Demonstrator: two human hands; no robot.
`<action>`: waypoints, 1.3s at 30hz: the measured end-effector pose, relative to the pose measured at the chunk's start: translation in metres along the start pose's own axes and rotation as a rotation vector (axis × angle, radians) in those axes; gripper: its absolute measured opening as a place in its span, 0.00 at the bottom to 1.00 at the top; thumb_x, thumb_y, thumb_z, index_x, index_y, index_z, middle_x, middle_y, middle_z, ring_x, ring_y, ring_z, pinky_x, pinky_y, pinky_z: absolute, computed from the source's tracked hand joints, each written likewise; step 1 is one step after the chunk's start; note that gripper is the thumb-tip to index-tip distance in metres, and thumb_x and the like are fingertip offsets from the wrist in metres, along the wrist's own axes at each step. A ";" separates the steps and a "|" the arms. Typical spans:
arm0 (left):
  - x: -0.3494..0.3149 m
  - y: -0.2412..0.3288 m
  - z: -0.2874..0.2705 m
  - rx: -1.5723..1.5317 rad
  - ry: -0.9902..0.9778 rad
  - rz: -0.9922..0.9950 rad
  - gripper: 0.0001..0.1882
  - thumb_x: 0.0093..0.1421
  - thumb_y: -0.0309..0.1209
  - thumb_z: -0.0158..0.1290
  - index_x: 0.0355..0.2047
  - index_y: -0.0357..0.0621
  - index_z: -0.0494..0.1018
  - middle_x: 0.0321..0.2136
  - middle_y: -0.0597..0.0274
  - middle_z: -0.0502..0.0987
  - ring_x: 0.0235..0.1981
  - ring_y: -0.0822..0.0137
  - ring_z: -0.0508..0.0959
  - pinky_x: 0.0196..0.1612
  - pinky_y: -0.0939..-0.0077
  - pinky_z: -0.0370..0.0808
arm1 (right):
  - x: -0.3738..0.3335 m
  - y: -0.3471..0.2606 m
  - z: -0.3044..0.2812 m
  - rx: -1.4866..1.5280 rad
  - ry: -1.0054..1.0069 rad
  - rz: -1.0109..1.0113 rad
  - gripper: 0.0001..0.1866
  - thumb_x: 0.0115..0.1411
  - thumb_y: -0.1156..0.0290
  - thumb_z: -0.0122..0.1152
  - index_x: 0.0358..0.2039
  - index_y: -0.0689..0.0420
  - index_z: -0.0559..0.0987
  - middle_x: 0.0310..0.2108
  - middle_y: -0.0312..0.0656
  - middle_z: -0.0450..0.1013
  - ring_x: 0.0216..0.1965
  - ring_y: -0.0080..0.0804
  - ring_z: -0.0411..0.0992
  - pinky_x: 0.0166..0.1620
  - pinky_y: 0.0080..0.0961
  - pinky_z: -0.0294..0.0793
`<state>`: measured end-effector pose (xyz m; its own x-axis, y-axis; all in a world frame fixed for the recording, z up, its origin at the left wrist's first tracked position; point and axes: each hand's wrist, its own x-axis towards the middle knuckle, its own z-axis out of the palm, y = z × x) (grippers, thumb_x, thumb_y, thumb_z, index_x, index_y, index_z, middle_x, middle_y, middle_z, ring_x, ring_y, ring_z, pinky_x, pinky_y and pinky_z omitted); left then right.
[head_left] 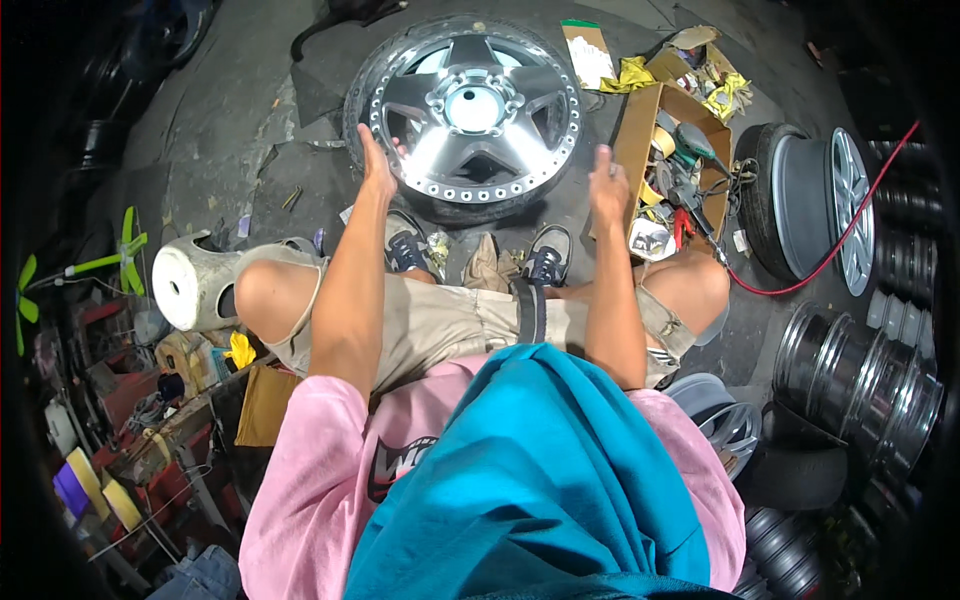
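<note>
Silver metal shines on the wheel, which lies face up on the dark floor, just beyond the toes of the two shoes. Its tyre shows along the left and near edges; I cannot tell whether the rim sits fully inside it. The left hand stands at the tyre's left edge, fingers spread and released; whether the skin touches the rubber is unclear. The right hand is raised well apart from the wheel's right edge, fingers partly bent, with no thing showing in its grip.

Room opens along the wheel's left edge, where floor runs out wide toward the white stool. The right side is tighter: a strip of floor separates the tyre from the left edge of the cardboard box, which is full of tools and tape rolls. Near the box's far left corner lies a yellow glove. Beyond its right edge another wheel stands on its tread, and a red hose curves past it from the box's near corner.
</note>
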<state>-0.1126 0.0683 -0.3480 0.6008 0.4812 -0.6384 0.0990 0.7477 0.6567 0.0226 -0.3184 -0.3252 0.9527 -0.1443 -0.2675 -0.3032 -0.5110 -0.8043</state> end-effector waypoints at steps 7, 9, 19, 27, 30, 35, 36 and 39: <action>0.040 0.067 -0.011 0.815 0.551 0.439 0.44 0.65 0.68 0.42 0.51 0.33 0.74 0.38 0.39 0.81 0.43 0.43 0.80 0.49 0.52 0.76 | -0.025 -0.013 -0.012 0.120 -0.039 -0.233 0.19 0.73 0.58 0.52 0.49 0.63 0.77 0.33 0.49 0.74 0.36 0.39 0.75 0.45 0.39 0.74; 0.026 0.098 0.012 1.232 0.651 0.656 0.41 0.64 0.62 0.45 0.57 0.34 0.76 0.48 0.32 0.81 0.57 0.37 0.77 0.62 0.51 0.71 | -0.032 -0.024 -0.011 0.082 -0.097 -0.252 0.18 0.72 0.61 0.52 0.51 0.63 0.77 0.38 0.50 0.75 0.39 0.42 0.76 0.47 0.39 0.74; -0.182 0.155 0.135 1.547 -0.405 0.688 0.34 0.67 0.60 0.49 0.46 0.36 0.83 0.46 0.45 0.84 0.49 0.48 0.83 0.54 0.56 0.77 | -0.067 -0.095 -0.010 -0.327 -0.350 -0.853 0.11 0.68 0.64 0.60 0.47 0.54 0.82 0.43 0.51 0.76 0.45 0.54 0.76 0.48 0.45 0.74; -0.235 -0.017 0.077 2.123 -1.003 0.558 0.30 0.68 0.53 0.52 0.38 0.31 0.83 0.53 0.33 0.75 0.41 0.38 0.82 0.51 0.51 0.78 | -0.092 -0.082 -0.014 -0.433 -0.421 -0.873 0.11 0.65 0.65 0.64 0.45 0.56 0.82 0.40 0.51 0.79 0.42 0.56 0.78 0.46 0.46 0.75; -0.231 -0.028 0.081 2.008 -1.054 0.539 0.28 0.68 0.50 0.54 0.38 0.30 0.83 0.60 0.25 0.66 0.41 0.37 0.82 0.51 0.50 0.78 | -0.097 -0.086 -0.017 -0.376 -0.453 -0.815 0.11 0.65 0.65 0.64 0.46 0.54 0.83 0.39 0.51 0.79 0.42 0.55 0.78 0.46 0.46 0.75; -0.213 -0.030 0.098 1.903 -0.944 0.595 0.25 0.68 0.46 0.55 0.38 0.30 0.82 0.65 0.15 0.58 0.41 0.37 0.83 0.50 0.52 0.80 | -0.099 -0.105 -0.016 -0.557 -0.473 -0.798 0.12 0.64 0.65 0.65 0.47 0.52 0.84 0.39 0.52 0.80 0.42 0.56 0.78 0.45 0.46 0.76; -0.208 -0.032 0.101 1.921 -0.910 0.561 0.26 0.68 0.46 0.55 0.40 0.29 0.81 0.66 0.15 0.56 0.41 0.37 0.83 0.50 0.53 0.80 | -0.098 -0.107 -0.015 -0.558 -0.479 -0.797 0.12 0.64 0.65 0.65 0.47 0.52 0.84 0.39 0.52 0.80 0.42 0.56 0.78 0.45 0.46 0.76; -0.193 -0.035 0.102 1.946 -0.852 0.504 0.26 0.68 0.46 0.55 0.44 0.27 0.80 0.67 0.15 0.53 0.41 0.38 0.84 0.49 0.53 0.81 | -0.096 -0.104 -0.011 -0.549 -0.478 -0.803 0.13 0.64 0.64 0.65 0.47 0.53 0.84 0.40 0.53 0.80 0.42 0.56 0.78 0.46 0.46 0.76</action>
<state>-0.1512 -0.0971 -0.2068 0.8811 -0.2374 -0.4090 -0.0097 -0.8738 0.4862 -0.0367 -0.2606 -0.2097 0.7259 0.6864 -0.0433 0.5696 -0.6352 -0.5215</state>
